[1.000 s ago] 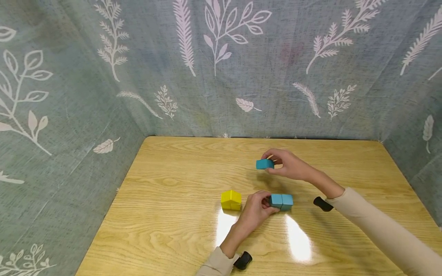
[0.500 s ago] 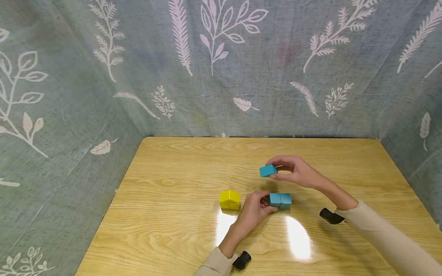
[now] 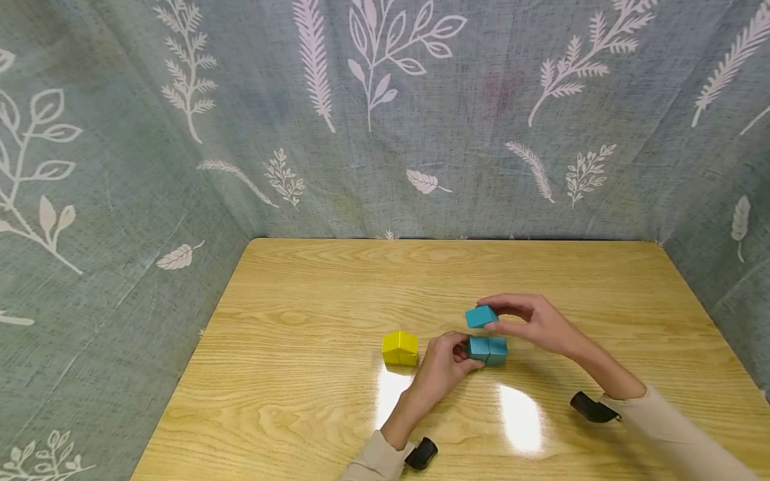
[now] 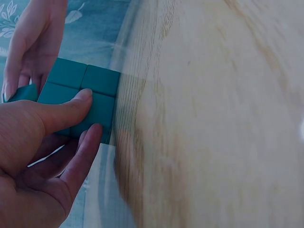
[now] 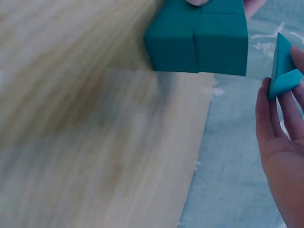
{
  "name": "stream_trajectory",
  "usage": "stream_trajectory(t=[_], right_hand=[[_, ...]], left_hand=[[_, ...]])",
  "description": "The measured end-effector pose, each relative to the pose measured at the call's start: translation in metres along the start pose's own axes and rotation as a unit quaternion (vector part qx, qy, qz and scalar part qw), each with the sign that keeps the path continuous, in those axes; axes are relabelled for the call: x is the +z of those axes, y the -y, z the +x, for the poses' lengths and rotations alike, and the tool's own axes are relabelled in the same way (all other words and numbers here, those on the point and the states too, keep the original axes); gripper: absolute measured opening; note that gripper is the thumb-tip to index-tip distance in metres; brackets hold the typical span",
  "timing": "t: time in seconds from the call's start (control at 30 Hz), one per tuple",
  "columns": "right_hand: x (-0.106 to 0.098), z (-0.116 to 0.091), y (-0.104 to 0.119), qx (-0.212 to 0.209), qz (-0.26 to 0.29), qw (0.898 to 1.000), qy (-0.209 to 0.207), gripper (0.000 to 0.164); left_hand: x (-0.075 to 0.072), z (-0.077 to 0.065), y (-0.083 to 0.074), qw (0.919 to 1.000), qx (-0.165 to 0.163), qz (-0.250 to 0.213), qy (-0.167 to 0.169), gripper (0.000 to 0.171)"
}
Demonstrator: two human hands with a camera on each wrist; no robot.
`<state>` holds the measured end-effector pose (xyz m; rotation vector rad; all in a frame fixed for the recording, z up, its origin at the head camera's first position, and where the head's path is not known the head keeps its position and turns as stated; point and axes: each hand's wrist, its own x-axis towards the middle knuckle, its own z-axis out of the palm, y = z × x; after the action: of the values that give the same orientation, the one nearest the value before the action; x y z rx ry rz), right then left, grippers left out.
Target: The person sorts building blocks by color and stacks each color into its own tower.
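Blue cubes (image 3: 496, 350) stand pressed together on the wooden table, stacked two high and two wide in the left wrist view. My left hand (image 3: 442, 369) grips this stack from its left side, thumb lying across the near face (image 4: 102, 109). Just beyond and above the cubes, my right hand (image 3: 544, 329) pinches a blue triangular block (image 3: 480, 316) between thumb and fingers. In the right wrist view the triangular block (image 5: 283, 69) is tilted and apart from the stack. Left of my left hand is a yellow house-shaped group of blocks (image 3: 400, 349) with a peaked top.
The wooden table (image 3: 289, 374) runs back to a grey-green curtain (image 3: 385, 167) with white leaf prints, which also hangs along both sides. Black wrist cameras (image 3: 422, 454) sit below each wrist. Two bright reflections lie on the tabletop.
My right hand has brought the triangular block down, nearer and slightly rightward, from farther back to close above the cubes. The left hand keeps its grip on the stack; the yellow blocks stay put.
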<state>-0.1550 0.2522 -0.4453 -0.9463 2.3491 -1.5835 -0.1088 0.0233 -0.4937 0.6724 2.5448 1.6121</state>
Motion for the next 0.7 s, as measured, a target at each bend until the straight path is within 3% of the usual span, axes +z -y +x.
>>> stream_trajectory(t=[0.37, 0.7], right_hand=[[0.010, -0.022, 0.001, 0.009, -0.046, 0.998, -0.034, 0.040], [0.020, -0.030, 0.002, -0.008, -0.086, 0.996, -0.035, 0.039]], left_hand=[[0.001, 0.001, 0.002, 0.9999, 0.010, 0.008, 0.003, 0.030], [0.000, 0.001, 0.001, 0.9999, 0.010, 0.010, 0.000, 0.031]])
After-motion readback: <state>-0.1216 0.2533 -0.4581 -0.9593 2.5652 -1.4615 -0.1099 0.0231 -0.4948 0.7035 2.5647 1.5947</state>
